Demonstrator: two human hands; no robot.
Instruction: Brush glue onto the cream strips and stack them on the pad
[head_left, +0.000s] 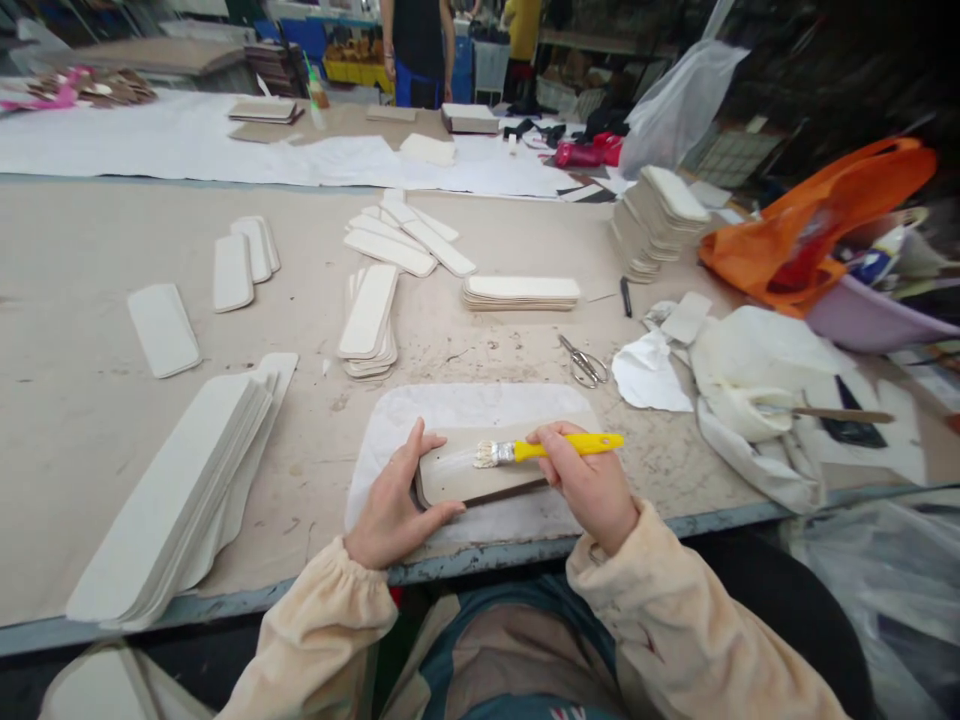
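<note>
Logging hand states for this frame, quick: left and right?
Left hand: partly open, thumb and fingers around the end of a pale rounded panel.
Right hand: closed on the yellow-handled brush.

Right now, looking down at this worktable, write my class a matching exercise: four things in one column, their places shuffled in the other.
Things
1. Brush with a yellow handle
2. Silver metal scissors
3. Bright orange bag
4. Stack of long off-white panels

Places
A. By the lilac plastic basin
B. Near table edge, at the left
C. In the right hand
D. Beside a crumpled white scrap

Right pairs: 1-C, 2-D, 3-A, 4-B
</note>
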